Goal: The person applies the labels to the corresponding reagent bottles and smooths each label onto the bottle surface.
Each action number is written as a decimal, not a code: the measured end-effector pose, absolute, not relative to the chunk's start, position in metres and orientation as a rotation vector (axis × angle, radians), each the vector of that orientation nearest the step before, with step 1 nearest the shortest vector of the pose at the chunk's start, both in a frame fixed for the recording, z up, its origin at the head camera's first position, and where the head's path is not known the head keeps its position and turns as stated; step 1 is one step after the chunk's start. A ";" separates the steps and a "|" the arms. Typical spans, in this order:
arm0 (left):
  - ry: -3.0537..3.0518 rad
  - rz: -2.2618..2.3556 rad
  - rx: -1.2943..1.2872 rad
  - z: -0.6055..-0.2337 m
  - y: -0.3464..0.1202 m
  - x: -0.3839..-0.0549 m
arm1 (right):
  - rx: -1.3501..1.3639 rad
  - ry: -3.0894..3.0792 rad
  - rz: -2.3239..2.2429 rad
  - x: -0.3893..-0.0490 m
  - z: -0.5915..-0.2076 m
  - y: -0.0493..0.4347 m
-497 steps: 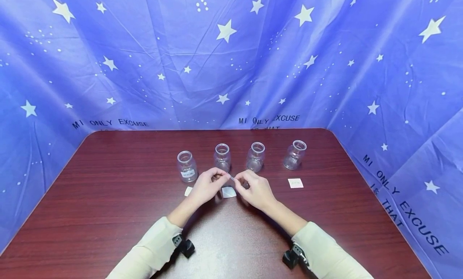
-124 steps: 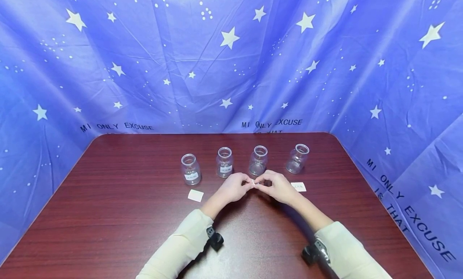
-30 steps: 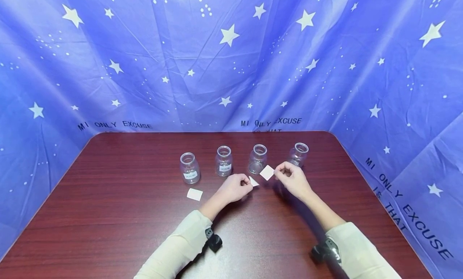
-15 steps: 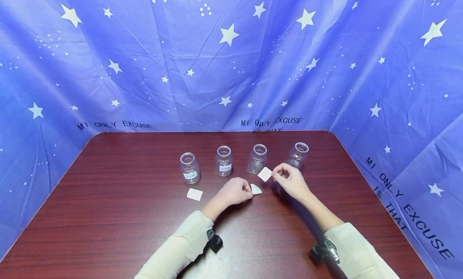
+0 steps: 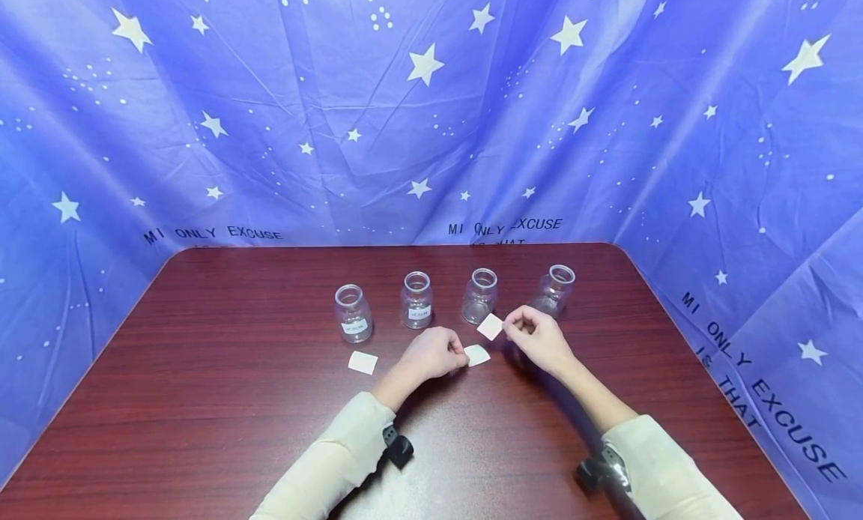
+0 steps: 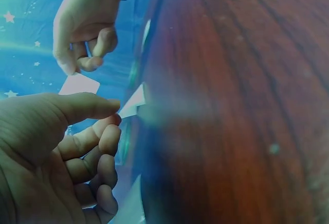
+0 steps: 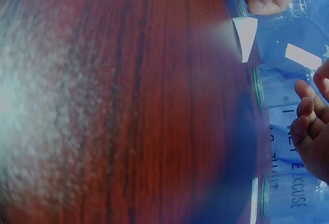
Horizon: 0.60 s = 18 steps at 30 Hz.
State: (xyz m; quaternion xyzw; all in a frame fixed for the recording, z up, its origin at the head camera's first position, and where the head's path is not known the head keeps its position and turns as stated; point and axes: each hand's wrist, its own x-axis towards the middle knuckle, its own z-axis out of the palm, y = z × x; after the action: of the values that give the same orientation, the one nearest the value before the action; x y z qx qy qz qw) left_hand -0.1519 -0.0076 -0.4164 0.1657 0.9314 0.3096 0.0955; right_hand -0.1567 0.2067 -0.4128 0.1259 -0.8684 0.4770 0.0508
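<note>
My left hand [image 5: 431, 353] pinches a slightly curled piece of white backing paper [image 5: 478, 355] between thumb and forefinger, low over the table. In the left wrist view the paper's folded corner juts past the fingertips [image 6: 112, 106]. My right hand [image 5: 541, 342] holds a small white label [image 5: 490, 327] by one edge, apart from the backing paper. This label hangs just in front of the third glass jar [image 5: 480, 299], which bears no label. Two jars on the left, the first [image 5: 353, 314] and the second [image 5: 417, 303], carry printed white labels.
A fourth glass jar [image 5: 556, 289] stands at the right, partly behind my right hand. One white paper piece [image 5: 362, 363] lies before the first jar. In the right wrist view another white piece [image 7: 254, 201] shows edge-on. A starry blue curtain [image 5: 425, 130] surrounds the dark red table [image 5: 222, 400].
The second jar gained its label between the two oldest frames. Later my hands moved apart, separating label from backing paper. In the last second the paper sank and the label shifted slightly left and down.
</note>
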 end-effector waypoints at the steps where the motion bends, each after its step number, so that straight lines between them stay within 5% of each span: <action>1: 2.755 0.939 0.487 -0.415 -0.008 -0.152 | 0.379 -2.649 1.443 -0.157 -0.413 0.206; 18: 2.692 1.418 0.462 -0.408 -0.003 -0.156 | 0.471 -2.543 1.253 -0.156 -0.421 0.193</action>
State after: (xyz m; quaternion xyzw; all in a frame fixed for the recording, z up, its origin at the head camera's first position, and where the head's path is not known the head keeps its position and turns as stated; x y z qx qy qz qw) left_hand -0.1556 -0.0034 -0.4083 0.1500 0.8743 0.4604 0.0321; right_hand -0.1562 0.1926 -0.4206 0.1624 -0.8769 0.4322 0.1337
